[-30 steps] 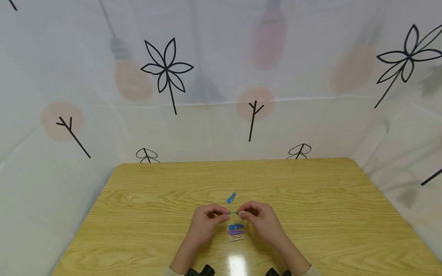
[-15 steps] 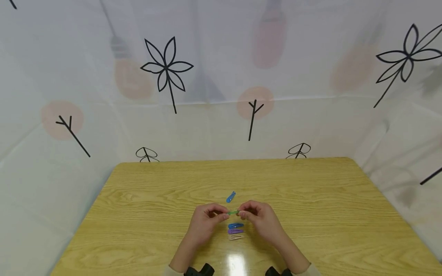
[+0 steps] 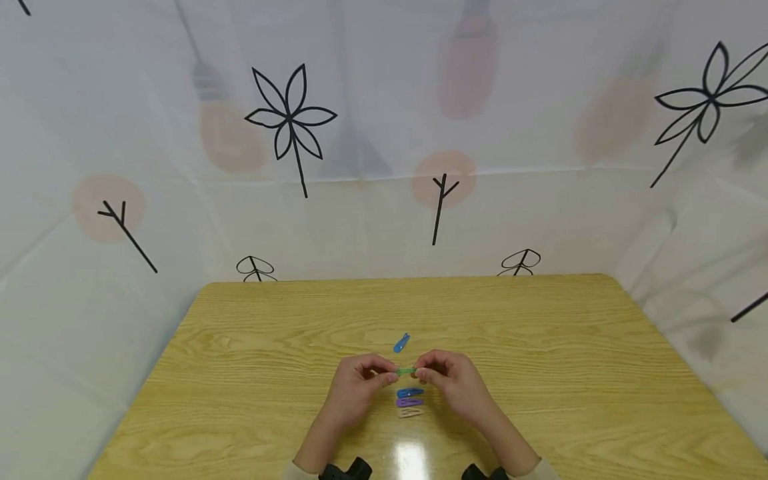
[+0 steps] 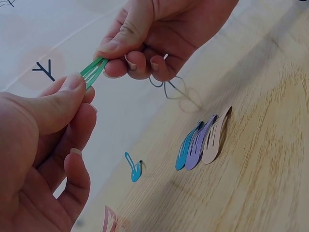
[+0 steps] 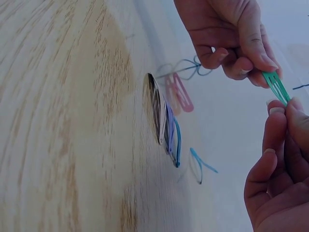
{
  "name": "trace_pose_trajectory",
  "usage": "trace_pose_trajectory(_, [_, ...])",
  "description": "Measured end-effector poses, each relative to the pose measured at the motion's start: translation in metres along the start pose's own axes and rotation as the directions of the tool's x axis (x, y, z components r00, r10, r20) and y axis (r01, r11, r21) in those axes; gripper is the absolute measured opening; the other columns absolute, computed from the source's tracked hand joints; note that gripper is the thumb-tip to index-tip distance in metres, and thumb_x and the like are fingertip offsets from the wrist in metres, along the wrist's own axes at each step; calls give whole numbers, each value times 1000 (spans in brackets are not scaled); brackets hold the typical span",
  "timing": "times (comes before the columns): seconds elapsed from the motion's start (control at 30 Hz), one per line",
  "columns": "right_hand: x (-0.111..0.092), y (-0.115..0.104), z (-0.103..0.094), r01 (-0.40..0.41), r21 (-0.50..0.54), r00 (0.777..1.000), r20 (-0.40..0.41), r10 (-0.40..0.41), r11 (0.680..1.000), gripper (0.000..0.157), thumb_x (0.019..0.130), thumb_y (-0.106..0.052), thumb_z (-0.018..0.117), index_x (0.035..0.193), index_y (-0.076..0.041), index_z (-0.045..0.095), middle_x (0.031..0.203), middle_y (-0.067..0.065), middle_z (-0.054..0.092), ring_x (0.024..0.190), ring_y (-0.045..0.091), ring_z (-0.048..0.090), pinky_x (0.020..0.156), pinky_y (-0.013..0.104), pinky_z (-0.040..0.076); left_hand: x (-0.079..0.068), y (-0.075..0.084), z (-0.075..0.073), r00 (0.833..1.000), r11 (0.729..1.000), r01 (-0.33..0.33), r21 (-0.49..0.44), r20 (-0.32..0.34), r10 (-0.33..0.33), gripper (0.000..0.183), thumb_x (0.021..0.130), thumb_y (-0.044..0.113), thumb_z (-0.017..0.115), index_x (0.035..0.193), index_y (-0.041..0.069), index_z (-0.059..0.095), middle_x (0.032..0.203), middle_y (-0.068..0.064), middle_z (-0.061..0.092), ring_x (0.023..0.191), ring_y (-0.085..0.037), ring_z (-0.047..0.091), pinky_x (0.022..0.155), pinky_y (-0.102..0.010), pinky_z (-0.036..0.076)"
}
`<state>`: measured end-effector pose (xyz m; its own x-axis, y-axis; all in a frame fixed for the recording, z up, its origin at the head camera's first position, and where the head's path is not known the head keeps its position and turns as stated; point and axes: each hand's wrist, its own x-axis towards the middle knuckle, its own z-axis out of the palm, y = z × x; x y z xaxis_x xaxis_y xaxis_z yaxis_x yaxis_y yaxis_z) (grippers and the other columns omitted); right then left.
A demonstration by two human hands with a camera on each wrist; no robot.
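Observation:
Both hands pinch a green snap hair clip point(image 3: 405, 371) between thumbs and fingertips, held above the table. My left hand point(image 3: 357, 387) has one end and my right hand point(image 3: 453, 381) the other. In the left wrist view the green clip point(image 4: 93, 72) spans the gap between the fingertips. Below the hands, a blue hair clip point(image 3: 410, 393), a purple clip point(image 3: 409, 403) and a beige clip point(image 3: 411, 413) lie in a row. Beyond the hands lies another blue clip point(image 3: 401, 343), its parts sprung apart in the left wrist view.
A pink clip point(image 5: 178, 92) also lies on the table, partly cut off in the left wrist view; I cannot make it out in the head view. The wooden table point(image 3: 270, 333) meets a patterned white cloth point(image 3: 372, 227) behind and at the sides.
The green clip has turned slightly between the fingertips, so more of its slotted face shows. Both hands stay almost where they were; the clips on the table have not moved.

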<state>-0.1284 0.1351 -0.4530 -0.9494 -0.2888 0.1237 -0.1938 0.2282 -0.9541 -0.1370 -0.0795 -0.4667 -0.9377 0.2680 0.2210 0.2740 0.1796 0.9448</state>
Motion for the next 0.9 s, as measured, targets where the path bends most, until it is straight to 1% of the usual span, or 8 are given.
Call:
trace_pose_trajectory(0.23, [0, 2, 0, 6, 26, 1000, 5, -7, 1000, 6, 95, -8, 66, 94, -2, 69, 93, 16, 70, 82, 31, 65, 74, 36, 55, 0, 1, -1, 1000, 1000, 5, -4, 10, -5, 5, 86, 12, 77, 89, 8, 77, 85, 1, 73, 77, -10, 63, 65, -24, 49])
trace_pose_trajectory(0.37, [0, 2, 1, 7, 18, 1000, 6, -7, 1000, 6, 95, -7, 66, 93, -3, 68, 91, 12, 70, 82, 29, 66, 75, 36, 55, 0, 2, -2, 1000, 1000, 1, -10, 19, -1, 7, 87, 13, 76, 89, 7, 76, 85, 1, 73, 78, -11, 64, 66, -24, 49])
trace_pose_trajectory(0.5, [0, 1, 1, 12, -1, 1000, 0, -12, 1000, 5, 95, -6, 66, 92, -3, 68, 90, 7, 69, 82, 25, 66, 75, 36, 56, 0, 1, -2, 999, 1000, -1, -19, 33, 1, 8, 88, 13, 75, 90, 6, 76, 85, -2, 73, 77, -11, 65, 67, -25, 50])
trace_pose_trajectory(0.63, [0, 0, 1, 14, -6, 1000, -7, -14, 1000, 5, 94, -6, 66, 91, -2, 68, 90, 6, 69, 81, 23, 65, 75, 36, 55, 0, 1, -1, 999, 999, -12, -34, 30, 13, 6, 88, 10, 75, 89, 4, 75, 85, -7, 73, 75, -11, 65, 67, -25, 50])
trace_pose_trajectory(0.73, [0, 0, 1, 11, -4, 1000, -8, -11, 1000, 6, 94, -7, 67, 91, -3, 68, 89, 7, 69, 81, 24, 65, 74, 36, 55, -1, 2, -1, 1000, 999, 6, -46, 21, -6, 7, 88, 7, 74, 90, 1, 75, 85, -9, 73, 74, -11, 64, 66, -24, 49])
trace_pose_trajectory(0.9, [0, 2, 1, 0, 17, 1000, -13, 1, 1000, 5, 95, -7, 67, 92, -3, 68, 90, 9, 68, 81, 27, 65, 73, 35, 55, 0, 6, 1, 997, 997, 78, -14, 5, -78, 3, 88, -1, 72, 90, -3, 73, 85, -11, 72, 73, -12, 64, 66, -23, 47])
